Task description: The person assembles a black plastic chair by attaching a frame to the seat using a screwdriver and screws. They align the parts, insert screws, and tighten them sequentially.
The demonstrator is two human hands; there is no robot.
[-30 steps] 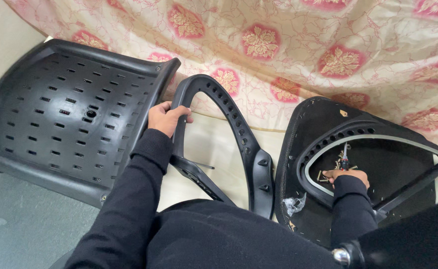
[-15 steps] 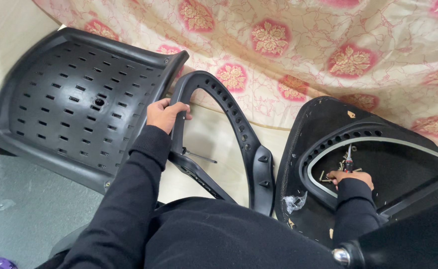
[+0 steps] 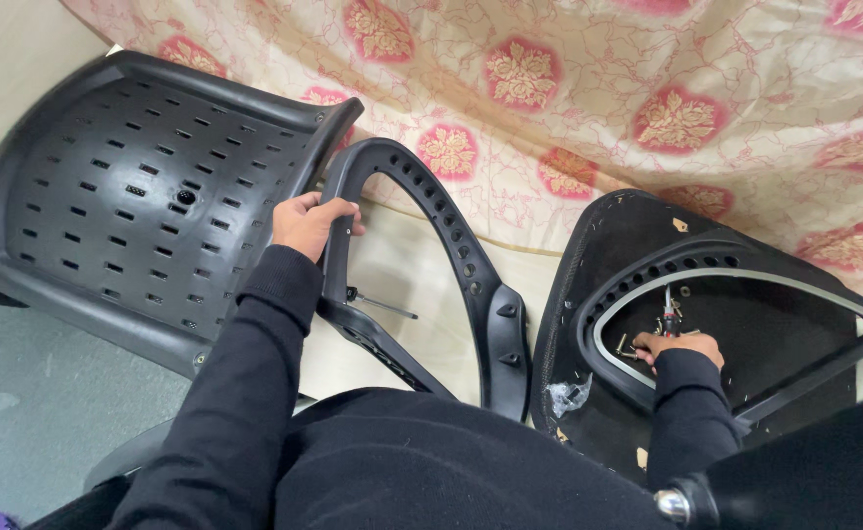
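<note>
My left hand (image 3: 312, 223) grips the upper left side of a black perforated armrest loop (image 3: 448, 244) that leans next to a black slotted chair back (image 3: 137, 206). My right hand (image 3: 675, 345) rests inside an upturned black chair seat (image 3: 627, 245), fingers down among several small screws and a red-handled tool (image 3: 668, 316). A second armrest loop (image 3: 745, 270) with a grey inner edge lies on that seat around my right hand. Whether the right fingers hold a screw is hidden.
A cream cloth with red floral medallions (image 3: 588, 88) covers the surface behind the parts. A thin metal rod (image 3: 384, 305) sticks out by the loop's lower bar. A small clear plastic bag (image 3: 567, 397) lies at the seat's near edge. Grey floor (image 3: 49, 412) is at the left.
The view has shifted slightly, so the parts sit a little lower in frame. My left hand keeps its grip on the loop, and my right hand stays among the screws.
</note>
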